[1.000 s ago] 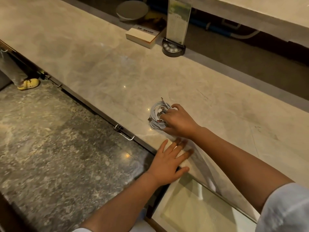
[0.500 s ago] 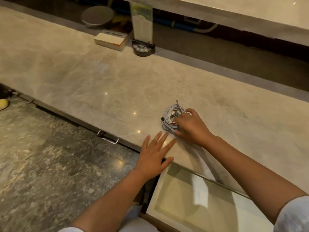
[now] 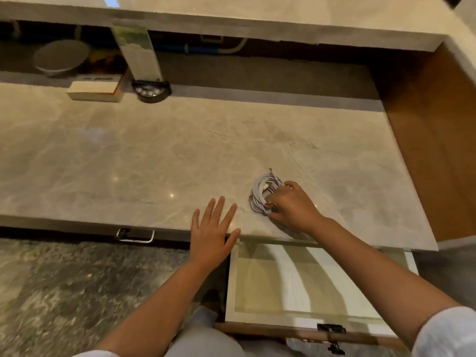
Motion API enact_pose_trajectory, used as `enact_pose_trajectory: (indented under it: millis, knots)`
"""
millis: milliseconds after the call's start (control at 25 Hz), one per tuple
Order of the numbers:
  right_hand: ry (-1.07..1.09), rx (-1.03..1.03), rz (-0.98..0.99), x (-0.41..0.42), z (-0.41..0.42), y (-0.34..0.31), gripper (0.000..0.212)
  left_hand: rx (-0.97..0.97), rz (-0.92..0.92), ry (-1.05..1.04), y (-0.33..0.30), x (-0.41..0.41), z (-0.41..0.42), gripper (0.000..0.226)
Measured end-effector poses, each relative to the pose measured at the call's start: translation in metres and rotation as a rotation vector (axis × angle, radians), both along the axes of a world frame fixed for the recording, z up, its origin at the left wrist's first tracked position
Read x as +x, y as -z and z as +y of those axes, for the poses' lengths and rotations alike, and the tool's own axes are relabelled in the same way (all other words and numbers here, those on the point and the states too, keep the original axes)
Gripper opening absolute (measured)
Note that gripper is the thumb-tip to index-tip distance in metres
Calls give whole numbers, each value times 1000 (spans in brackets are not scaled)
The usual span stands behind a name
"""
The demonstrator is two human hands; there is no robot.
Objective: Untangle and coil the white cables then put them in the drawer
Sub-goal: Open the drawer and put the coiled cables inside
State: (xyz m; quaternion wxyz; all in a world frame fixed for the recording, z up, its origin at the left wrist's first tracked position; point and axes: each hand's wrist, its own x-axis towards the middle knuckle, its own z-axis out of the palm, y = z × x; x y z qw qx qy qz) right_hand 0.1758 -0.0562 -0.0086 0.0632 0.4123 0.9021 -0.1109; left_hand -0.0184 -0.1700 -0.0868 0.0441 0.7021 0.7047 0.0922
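Cables: the white cables [image 3: 262, 193] lie as 1 coiled bundle on the surface [image 3: 128, 155], near its front edge, right of centre.
Right hand: the right hand [image 3: 289, 204] is curled around the bundle's right side, fingers closing on the loops.
Left hand: the left hand [image 3: 212, 234] lies flat, fingers spread, on the surface edge just left of the bundle, holding nothing.
Drawer: the drawer [image 3: 231, 279] stands open directly below and nearer than the bundle.
Key relation: the bundle must come toward the near side and down; the right hand is best placed.

The right hand [image 3: 292, 206] grips the coiled white cables [image 3: 262, 193] on the bench [image 3: 128, 155]; the left hand [image 3: 212, 234] lies flat at its edge, above the open drawer [image 3: 296, 284].
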Motion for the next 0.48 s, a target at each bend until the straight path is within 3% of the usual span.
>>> enact_pose_trajectory:
  millis: [240,480]
  knots:
    - [109,-58,104,0,-6,0,18,-9,-10,28,0,-3,-1,60]
    - [302,-30,325,10,-21,-13,8,-30,1,22,4,-6,-1,60]
